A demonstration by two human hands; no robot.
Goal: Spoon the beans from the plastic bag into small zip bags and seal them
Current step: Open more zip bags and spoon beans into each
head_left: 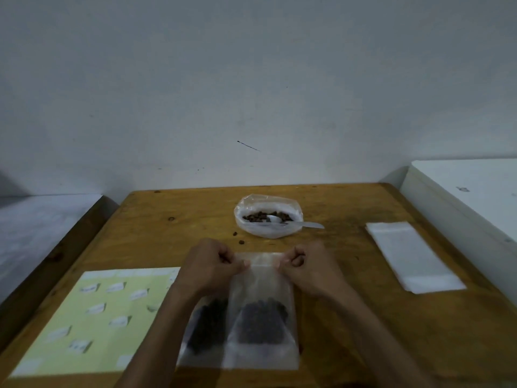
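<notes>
A small clear zip bag (263,289) with dark beans in its lower half lies on the wooden table (363,331) in front of me. My left hand (212,264) and my right hand (310,267) each pinch the bag's top strip at either end. A second filled zip bag (204,329) lies partly under it on the left. Farther back sits the open plastic bag (268,217) of beans, with a metal spoon (296,223) resting in it, handle pointing right.
A stack of empty zip bags (414,256) lies at the right. A pale green sheet with white labels (95,320) covers the near left. Two loose beans (237,238) lie beside the plastic bag. White surfaces flank the table on both sides.
</notes>
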